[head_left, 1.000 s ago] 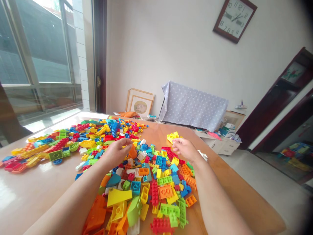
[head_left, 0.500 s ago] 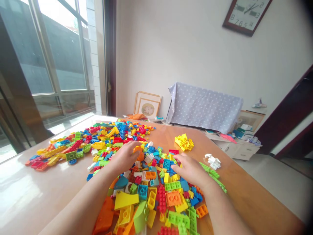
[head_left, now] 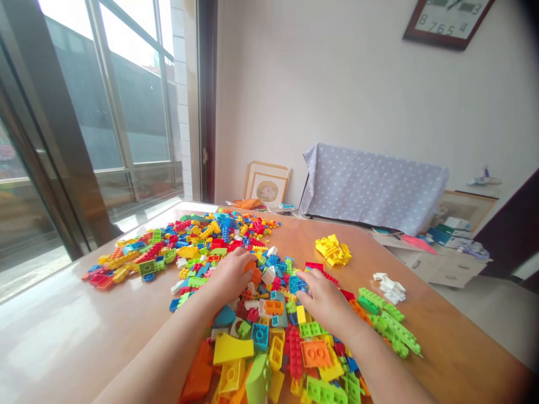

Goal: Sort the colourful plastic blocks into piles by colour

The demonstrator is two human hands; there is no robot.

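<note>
My left hand (head_left: pixel 232 274) is over the middle of a large pile of colourful toy building bricks. Its fingers curl around an orange brick (head_left: pixel 254 274), partly hidden behind the thumb. To the right, my right hand (head_left: pixel 320 293) hovers low over the same pile. Its thumb and index finger are apart, beside a blue brick (head_left: pixel 296 284), and its palm side is hidden. Between my forearms lie a yellow curved brick (head_left: pixel 233 348), a long red brick (head_left: pixel 295 353) and an orange brick (head_left: pixel 315 354).
Separate groups of yellow bricks (head_left: pixel 333 250), white bricks (head_left: pixel 389 287) and green bricks (head_left: pixel 393 325) lie on the right of the wooden table (head_left: pixel 438 342). More mixed bricks (head_left: pixel 147 268) spread to the far left. A low white cabinet (head_left: pixel 446 264) stands beyond the table.
The view has turned left, so the scene shifts right. My right hand has moved slightly left over the pile, closer to the blue brick. My left hand stays by the orange brick.
</note>
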